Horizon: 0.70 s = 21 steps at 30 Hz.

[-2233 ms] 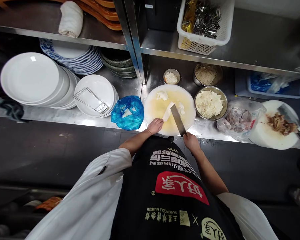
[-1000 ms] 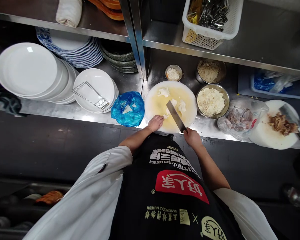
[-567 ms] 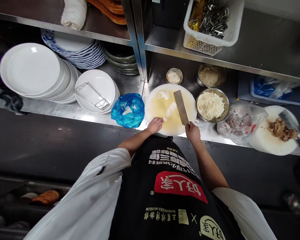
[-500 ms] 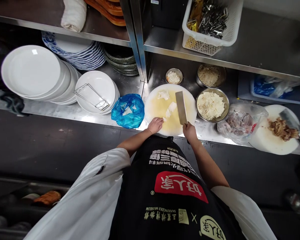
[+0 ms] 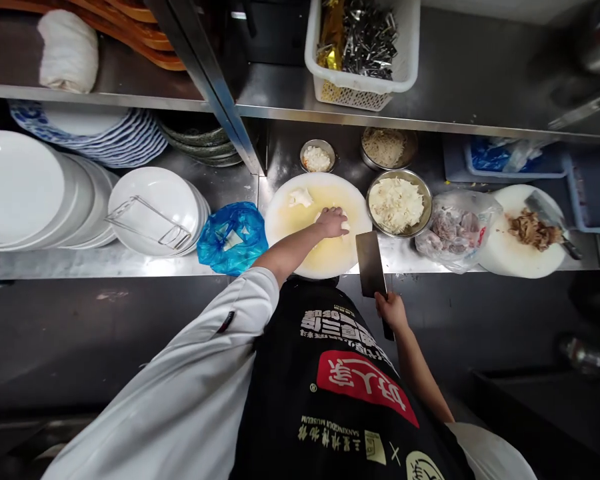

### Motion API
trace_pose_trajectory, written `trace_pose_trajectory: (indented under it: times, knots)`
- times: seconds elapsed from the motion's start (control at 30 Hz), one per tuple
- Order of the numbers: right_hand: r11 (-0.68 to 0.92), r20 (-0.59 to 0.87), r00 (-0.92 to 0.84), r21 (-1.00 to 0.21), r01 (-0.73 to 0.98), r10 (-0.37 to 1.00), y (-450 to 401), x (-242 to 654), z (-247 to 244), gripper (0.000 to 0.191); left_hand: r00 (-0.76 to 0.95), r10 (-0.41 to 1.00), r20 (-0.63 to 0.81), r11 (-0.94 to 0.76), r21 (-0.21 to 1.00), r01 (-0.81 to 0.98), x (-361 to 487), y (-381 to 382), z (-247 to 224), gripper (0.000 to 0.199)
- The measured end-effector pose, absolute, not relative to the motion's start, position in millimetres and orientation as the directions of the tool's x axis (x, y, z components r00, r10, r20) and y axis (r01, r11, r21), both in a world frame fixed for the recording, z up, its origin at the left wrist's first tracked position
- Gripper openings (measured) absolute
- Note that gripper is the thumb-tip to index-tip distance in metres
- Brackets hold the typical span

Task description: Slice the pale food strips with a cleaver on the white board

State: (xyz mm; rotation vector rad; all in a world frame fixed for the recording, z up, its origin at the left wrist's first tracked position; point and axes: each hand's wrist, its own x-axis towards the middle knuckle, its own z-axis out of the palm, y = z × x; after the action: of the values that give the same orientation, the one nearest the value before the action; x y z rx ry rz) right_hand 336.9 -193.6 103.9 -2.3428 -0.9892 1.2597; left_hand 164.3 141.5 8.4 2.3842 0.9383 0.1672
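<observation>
My left hand (image 5: 331, 223) reaches over the round cutting board (image 5: 285, 227), its fingers curled around white food pieces (image 5: 345, 227); the palm hides most of them. Another white piece (image 5: 301, 197) lies on the upper left of the board. My right hand (image 5: 393, 312) grips the handle of a cleaver (image 5: 371, 263). The cleaver's wide blade is off the board's lower right side, over the counter edge. To the right of the board, a metal bowl (image 5: 399, 204) is heaped with white shreds.
A blue plastic bag (image 5: 234, 239) sits left of the board, near stacked white plates (image 5: 153, 207). Behind are a small bowl (image 5: 317, 156) and another metal bowl (image 5: 387, 147). Rightward are a clear bag (image 5: 455, 230) and a second board (image 5: 515, 260) with brown meat and a knife. A shelf edge (image 5: 430, 127) overhangs.
My left hand has moved from the board's front edge to the white pieces in its middle. My right hand has drawn the cleaver off the board, down toward me. The view has shifted right.
</observation>
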Motion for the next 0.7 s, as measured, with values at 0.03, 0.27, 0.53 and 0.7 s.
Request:
trace_pose_trajectory:
  times: [0.03, 0.27, 0.53, 0.7]
  knots:
    - [-0.726, -0.617, 0.383, -0.572, 0.382, 0.688, -196, 335, 101, 0.038, 0.748, 0.653, -0.116, -0.600, 0.524, 0.605, 172, 140, 7, 0.047]
    - [-0.722, -0.670, 0.284, -0.676, 0.148, 0.686, -185, 335, 78, 0.040, 0.725, 0.689, -0.007, -0.632, 0.484, 0.605, 147, 109, -9, 0.022]
    - [-0.718, -0.723, 0.016, -0.682, 0.139, 0.690, -145, 344, 54, 0.043, 0.743, 0.667, 0.055, -0.631, 0.572, 0.525, 60, 72, -6, 0.020]
    - [-0.708, -0.722, -0.133, -0.692, 0.140, 0.679, -98, 319, 35, 0.038, 0.334, 0.934, 0.125, -0.347, 0.538, 0.768, 71, 33, -6, 0.051]
